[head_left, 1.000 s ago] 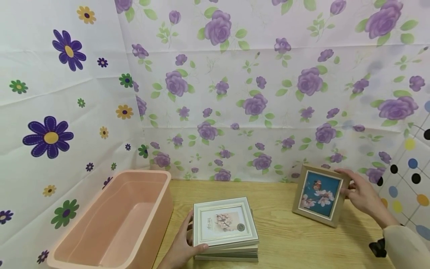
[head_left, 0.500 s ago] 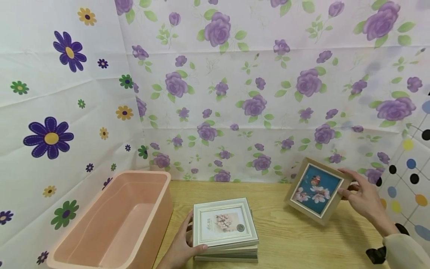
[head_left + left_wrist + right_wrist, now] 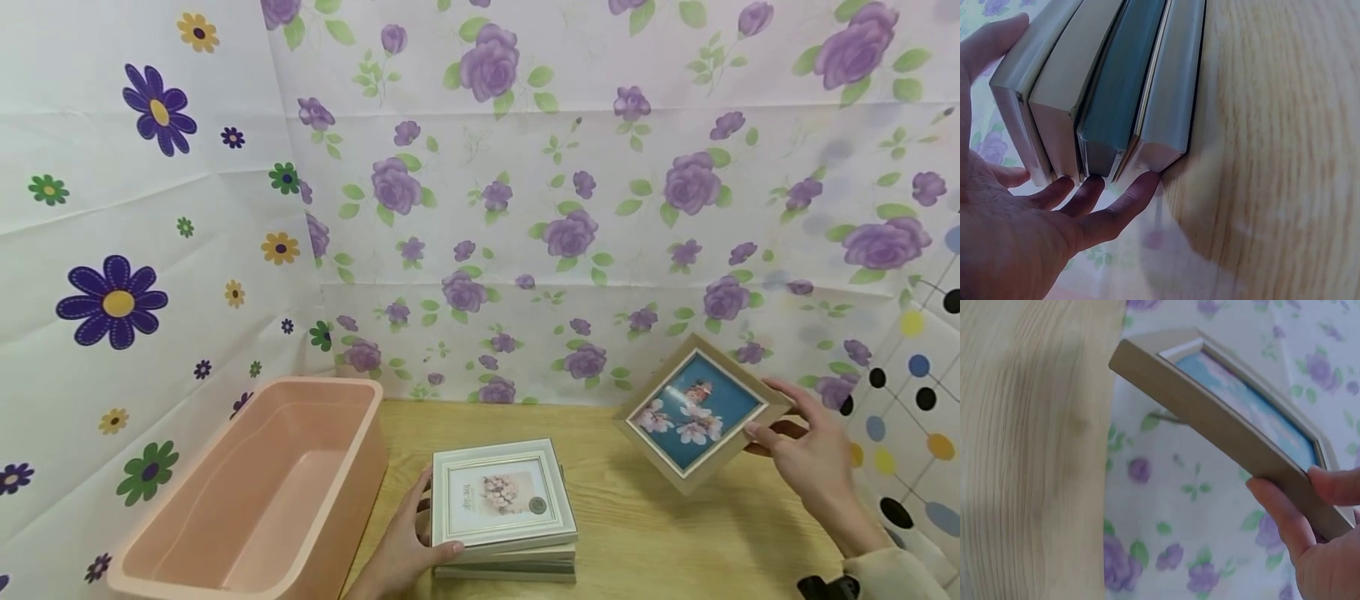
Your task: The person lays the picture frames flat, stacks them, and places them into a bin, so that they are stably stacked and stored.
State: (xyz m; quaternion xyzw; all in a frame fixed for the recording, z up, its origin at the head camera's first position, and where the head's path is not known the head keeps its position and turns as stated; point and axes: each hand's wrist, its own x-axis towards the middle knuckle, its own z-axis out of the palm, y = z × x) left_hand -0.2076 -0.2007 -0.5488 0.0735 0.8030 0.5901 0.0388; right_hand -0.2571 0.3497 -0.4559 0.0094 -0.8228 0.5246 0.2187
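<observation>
My right hand [image 3: 813, 450] pinches a tan picture frame [image 3: 693, 412] by its right corner, thumb on the front and fingers behind. The frame is held tilted above the table; its picture shows pink-white blossoms on blue. In the right wrist view its tan side edge [image 3: 1210, 422] faces the camera. My left hand [image 3: 397, 546] rests against the left side of a stack of several picture frames, topped by a white frame [image 3: 562, 521]. The left wrist view shows fingertips [image 3: 1144, 181] touching the ends of the stacked frames, with the thumb along the top one.
A deep pink plastic tub [image 3: 367, 433] stands left of the stack. The wooden table [image 3: 600, 542] ends at a flowered cloth wall [image 3: 525, 333] at the back. A flowered sheet rises on the left and a dotted one on the right.
The tan frame has turned further onto its corner and shifted left, its face tipping upward, with my right hand following slightly. The left hand and the stack have stayed put.
</observation>
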